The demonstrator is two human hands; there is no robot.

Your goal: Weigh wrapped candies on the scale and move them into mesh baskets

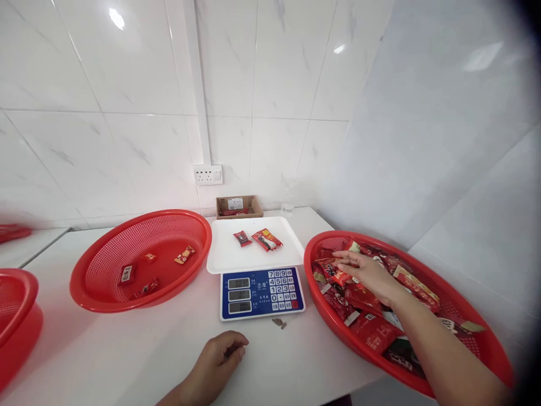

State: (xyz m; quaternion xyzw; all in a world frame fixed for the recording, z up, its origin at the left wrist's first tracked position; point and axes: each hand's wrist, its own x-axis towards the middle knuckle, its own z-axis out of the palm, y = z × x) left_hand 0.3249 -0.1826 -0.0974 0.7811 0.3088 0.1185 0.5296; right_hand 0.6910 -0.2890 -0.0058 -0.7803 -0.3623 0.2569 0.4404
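The right hand (367,273) reaches into the heaped red basket (494,349) to the right of the scale (262,301), its fingers loosely extended over the packets (372,332); I cannot tell whether it grips one. The left hand (222,352) lies on the bench (127,349) in front of the scale, loosely curled, with a gap between thumb and forefinger and nothing showing in it.

For a clean pick, the right hand would do best to pinch one top packet by its crimped end and lift straight up, so its overlapping neighbours are not dragged along. The left hand is well placed, clear of the scale, where it cannot press on the reading.

Counted outward: one brown scrap (278,322) just before the scale; two packets on its white tray (228,254), one larger (267,239) and one smaller (242,238); four in the red basket (110,254) left of the scale; a third basket (17,276) farther left, cut off. Behind the scale stand one cardboard box (252,210) and one clear bottle (287,204). The heap overlaps too much to count.
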